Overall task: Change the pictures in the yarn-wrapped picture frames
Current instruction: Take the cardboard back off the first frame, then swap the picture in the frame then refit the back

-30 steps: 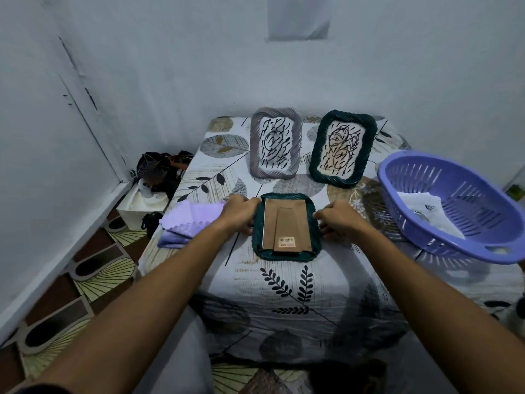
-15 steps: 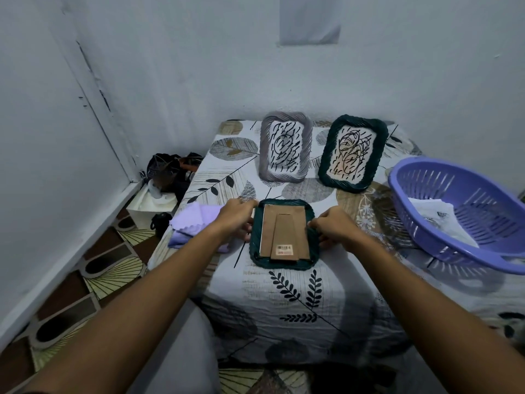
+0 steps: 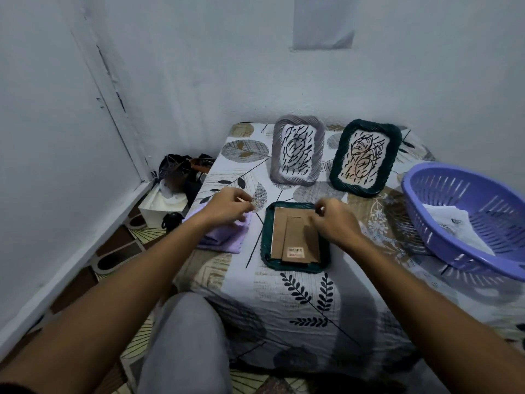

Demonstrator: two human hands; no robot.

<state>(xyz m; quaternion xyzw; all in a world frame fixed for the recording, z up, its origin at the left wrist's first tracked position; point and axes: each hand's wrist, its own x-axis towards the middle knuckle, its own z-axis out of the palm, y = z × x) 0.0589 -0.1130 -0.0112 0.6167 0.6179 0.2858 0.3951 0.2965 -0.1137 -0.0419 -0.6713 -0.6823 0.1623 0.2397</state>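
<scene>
Brown cardboard backing [image 3: 294, 236] still sits in the face-down dark green frame [image 3: 265, 245] at centre on the counter [image 3: 284, 302], but both hands have come off its side edges. The left hand [image 3: 227, 207] is now up over the lilac cloth [image 3: 224, 240], pinching what looks like a thin sliver; the right hand [image 3: 333, 221], fingers curled, works at the backing's upper right corner; whether it holds anything, I can't tell. My read: tabs are being released, backing not out yet, and the grey frame [image 3: 297, 150] and second green frame [image 3: 365, 157] at upper centre look untouched.

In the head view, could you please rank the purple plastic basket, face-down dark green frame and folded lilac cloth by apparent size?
1. Purple plastic basket, partly cropped.
2. Face-down dark green frame.
3. Folded lilac cloth, partly hidden by the left hand.
</scene>
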